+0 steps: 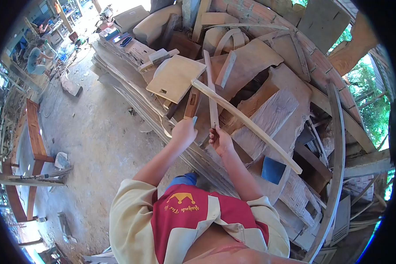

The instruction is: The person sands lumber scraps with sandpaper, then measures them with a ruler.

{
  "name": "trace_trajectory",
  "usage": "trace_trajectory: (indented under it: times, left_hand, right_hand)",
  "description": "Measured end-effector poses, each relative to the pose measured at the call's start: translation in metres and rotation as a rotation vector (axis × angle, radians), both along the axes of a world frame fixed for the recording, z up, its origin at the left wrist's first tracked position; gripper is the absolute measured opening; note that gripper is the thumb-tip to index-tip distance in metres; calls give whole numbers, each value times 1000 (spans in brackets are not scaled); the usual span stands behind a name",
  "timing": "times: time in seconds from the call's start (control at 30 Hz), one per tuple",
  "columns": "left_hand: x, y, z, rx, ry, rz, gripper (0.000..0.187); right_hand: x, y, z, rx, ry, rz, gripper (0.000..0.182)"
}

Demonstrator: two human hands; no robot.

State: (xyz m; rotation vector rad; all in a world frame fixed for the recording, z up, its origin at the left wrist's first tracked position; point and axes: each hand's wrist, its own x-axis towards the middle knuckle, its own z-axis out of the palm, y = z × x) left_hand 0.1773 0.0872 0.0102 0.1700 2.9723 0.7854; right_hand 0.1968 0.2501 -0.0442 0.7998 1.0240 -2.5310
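My left hand [184, 131] is closed around the near end of a brown wooden hand plane [192, 104], which has a slot in its body. A small bluish piece shows beside the fingers. To its right, my right hand [221, 141] grips the lower end of a narrow wooden strip [213, 102] pointing away from me. A longer pale batten [251, 124] crosses that strip near its middle. Just beyond the plane lies a flat yellowish board [177, 77] with a small slot near its edge.
Stacked slabs [132, 94] edge the pile on the left. Phones [126, 41] lie at its far end. A blue square piece [273, 170] sits at right, near a long curved timber [338, 167]. A wooden frame [33, 132] stands left; another person [36, 58] sits far left.
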Motion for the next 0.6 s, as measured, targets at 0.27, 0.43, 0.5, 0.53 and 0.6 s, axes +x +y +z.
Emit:
trace_trajectory:
  times: [0.27, 0.43, 0.5, 0.53, 0.6]
  left_hand:
    - [44, -79, 56, 166, -158, -123, 20]
    - [66, -120, 85, 360, -339, -189, 13]
    - [71, -137, 84, 449, -427, -213, 10]
    - [72, -147, 79, 515, -458, -245, 9]
    - [74, -157, 73, 577, -492, -285, 8]
  right_hand:
    - [-1, -3, -8, 48, 7, 45, 16]
    - [4, -4, -14, 131, -39, 93, 15]
    - [11, -3, -12, 134, -83, 77, 15]
    - [15, -3, -11, 136, -127, 62, 16]
    - [27, 2, -14, 120, -92, 100, 18]
